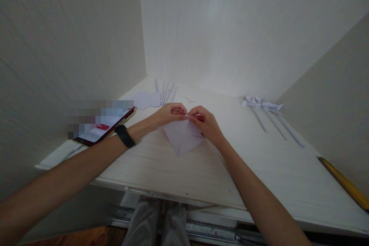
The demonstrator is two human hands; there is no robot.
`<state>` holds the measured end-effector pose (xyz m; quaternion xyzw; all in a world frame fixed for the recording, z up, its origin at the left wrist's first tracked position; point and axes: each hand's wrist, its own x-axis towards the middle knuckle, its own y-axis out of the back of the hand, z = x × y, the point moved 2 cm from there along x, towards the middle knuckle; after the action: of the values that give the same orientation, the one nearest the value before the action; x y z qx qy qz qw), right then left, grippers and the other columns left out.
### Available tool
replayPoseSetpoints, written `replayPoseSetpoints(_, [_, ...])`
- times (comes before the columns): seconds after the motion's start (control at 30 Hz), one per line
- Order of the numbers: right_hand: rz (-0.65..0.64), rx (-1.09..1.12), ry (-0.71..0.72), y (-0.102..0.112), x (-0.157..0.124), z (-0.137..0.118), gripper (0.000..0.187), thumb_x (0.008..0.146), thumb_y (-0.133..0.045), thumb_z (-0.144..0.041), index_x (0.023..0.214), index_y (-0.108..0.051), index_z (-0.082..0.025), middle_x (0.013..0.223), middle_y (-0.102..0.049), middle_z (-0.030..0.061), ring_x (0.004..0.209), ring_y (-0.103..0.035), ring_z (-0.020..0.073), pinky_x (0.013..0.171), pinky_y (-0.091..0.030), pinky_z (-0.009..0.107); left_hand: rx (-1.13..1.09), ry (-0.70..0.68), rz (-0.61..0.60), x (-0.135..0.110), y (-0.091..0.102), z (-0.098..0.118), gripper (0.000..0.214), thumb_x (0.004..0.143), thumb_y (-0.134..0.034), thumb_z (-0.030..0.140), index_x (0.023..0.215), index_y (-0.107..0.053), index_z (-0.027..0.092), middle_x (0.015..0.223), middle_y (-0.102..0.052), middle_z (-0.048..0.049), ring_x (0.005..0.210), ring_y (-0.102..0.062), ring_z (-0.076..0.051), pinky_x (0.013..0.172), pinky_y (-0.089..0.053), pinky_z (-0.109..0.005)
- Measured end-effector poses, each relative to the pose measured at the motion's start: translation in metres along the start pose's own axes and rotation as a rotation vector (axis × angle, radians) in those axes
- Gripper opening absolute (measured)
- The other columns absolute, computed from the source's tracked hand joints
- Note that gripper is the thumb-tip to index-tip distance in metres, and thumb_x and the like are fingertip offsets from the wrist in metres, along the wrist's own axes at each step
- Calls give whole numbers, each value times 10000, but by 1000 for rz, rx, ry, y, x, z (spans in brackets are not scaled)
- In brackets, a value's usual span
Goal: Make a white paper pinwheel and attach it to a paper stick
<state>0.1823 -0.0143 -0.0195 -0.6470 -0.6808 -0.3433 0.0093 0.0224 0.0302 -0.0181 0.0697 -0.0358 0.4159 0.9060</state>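
Note:
A white square sheet of paper (183, 138) hangs from my fingers above the middle of the table, with slits or creases running in from its corners. My left hand (173, 113) pinches its upper edge, a dark band on that wrist. Close beside it, my right hand (204, 121) pinches the same edge, thumb and finger meeting near the left fingertips. Something red shows behind the right fingers; its kind I cannot make out. Just beyond the hands lie a few tiny pale scraps (188, 100).
White paper sheets (144, 99) and several thin paper sticks (167, 92) lie at the back left. A tablet-like device (100, 127) leans at the left wall. Paper pinwheels (262, 103) on sticks rest at the back right. A yellow strip (343, 180) lies along the right edge. Walls enclose the table (161, 169).

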Motion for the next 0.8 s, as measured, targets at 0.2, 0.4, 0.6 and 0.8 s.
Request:
replayPoseSetpoints(0.2, [9,-19,-25,0,-1,-2,180,778,-598,-362,739,-576,-187,805,-583,24,756,-548,116,660,-475,239,-3,9,4,-1,0,1,256,632,-731,261,766,-569,114,712,-592,14,663,-550,-67,642,-388,-206])
replayPoseSetpoints(0.4, [8,-40,-27,0,-1,-3,172,783,-594,-351,733,-574,-187,783,-590,20,746,-549,117,670,-466,245,15,-3,-9,1,1,-1,252,635,-730,258,778,-580,114,718,-601,10,676,-558,-70,660,-399,-210])
replayPoseSetpoints(0.6, [13,-42,-8,1,0,-2,167,779,-595,-346,736,-582,-185,801,-593,21,753,-553,116,682,-461,245,35,-26,9,2,2,-2,290,624,-742,278,799,-576,116,728,-605,3,686,-566,-76,666,-410,-211])
replayPoseSetpoints(0.8, [28,-20,-11,0,0,-2,177,762,-611,-365,760,-577,-191,819,-601,20,743,-556,113,665,-465,240,18,-22,15,3,1,-3,318,613,-750,279,809,-553,124,713,-595,16,658,-558,-65,643,-402,-199])
